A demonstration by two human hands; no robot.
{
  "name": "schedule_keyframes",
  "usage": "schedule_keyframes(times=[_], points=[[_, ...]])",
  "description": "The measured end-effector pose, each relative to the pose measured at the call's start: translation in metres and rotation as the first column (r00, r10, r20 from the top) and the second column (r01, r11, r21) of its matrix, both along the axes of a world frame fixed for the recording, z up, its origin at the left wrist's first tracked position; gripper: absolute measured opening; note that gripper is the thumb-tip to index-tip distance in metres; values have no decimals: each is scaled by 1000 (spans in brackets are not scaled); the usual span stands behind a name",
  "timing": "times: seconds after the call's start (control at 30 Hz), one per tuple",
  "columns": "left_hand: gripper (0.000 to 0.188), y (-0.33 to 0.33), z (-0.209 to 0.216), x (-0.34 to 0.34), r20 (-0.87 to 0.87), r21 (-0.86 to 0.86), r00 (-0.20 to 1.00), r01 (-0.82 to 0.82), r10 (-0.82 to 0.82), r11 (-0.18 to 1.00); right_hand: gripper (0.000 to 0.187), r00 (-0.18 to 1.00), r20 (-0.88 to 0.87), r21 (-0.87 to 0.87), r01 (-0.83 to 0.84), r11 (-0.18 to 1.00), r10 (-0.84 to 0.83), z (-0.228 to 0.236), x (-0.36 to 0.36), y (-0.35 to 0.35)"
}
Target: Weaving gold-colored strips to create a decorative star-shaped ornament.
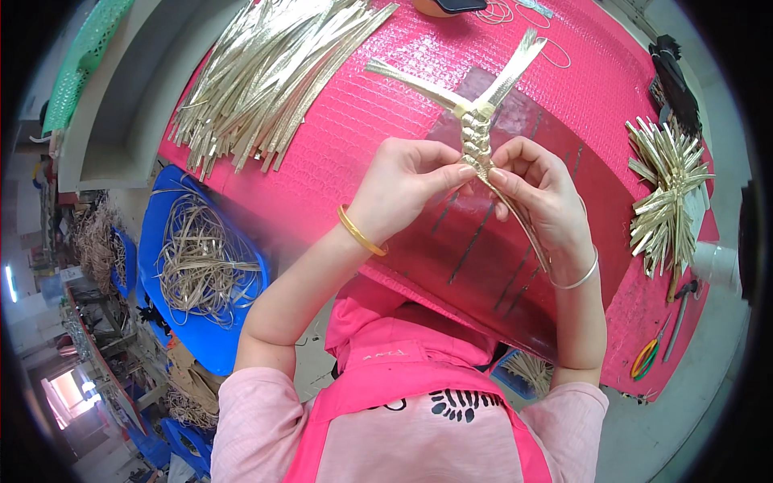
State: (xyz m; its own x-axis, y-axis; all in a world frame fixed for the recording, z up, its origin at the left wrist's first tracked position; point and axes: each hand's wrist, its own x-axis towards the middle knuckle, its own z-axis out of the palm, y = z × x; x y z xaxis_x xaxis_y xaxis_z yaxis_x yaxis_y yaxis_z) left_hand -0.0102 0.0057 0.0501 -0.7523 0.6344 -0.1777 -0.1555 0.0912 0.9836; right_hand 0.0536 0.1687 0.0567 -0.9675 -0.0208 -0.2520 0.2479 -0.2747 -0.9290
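Note:
Between my two hands is a braided gold strap (pixel 476 134), held above a dark red mat (pixel 507 233). Its far end splits into two flat gold tails spreading in a V, with pale yellowish wraps where they meet the braid. My left hand (pixel 411 181) pinches the near end of the braid between thumb and index finger. My right hand (pixel 546 189) pinches the same spot from the right, its other fingers curled. Loose gold strands hang from there under the right hand toward my wrist.
A large pile of gold strips (pixel 274 72) lies at the far left of the pink table cover (pixel 354 121). At the right are a bundle of finished gold braids (pixel 668 189) and scissors (pixel 646 357). A blue tub (pixel 153 241) of tangled gold strips stands left of the table.

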Motion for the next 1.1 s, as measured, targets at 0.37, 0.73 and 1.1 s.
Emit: schedule_keyframes(times=[0.37, 0.73, 1.1], points=[[16, -8, -3, 8, 272, 29, 961, 47, -53, 998, 23, 998, 29, 991, -22, 129, -53, -42, 62, 49], [16, 6, -16, 31, 280, 341, 892, 253, -354, 906, 16, 880, -97, -490, 365, 792, -465, -22, 55, 4], [14, -6, -10, 34, 334, 196, 900, 223, -279, 955, 12, 984, -178, 420, 101, 902, -28, -36, 45, -1]])
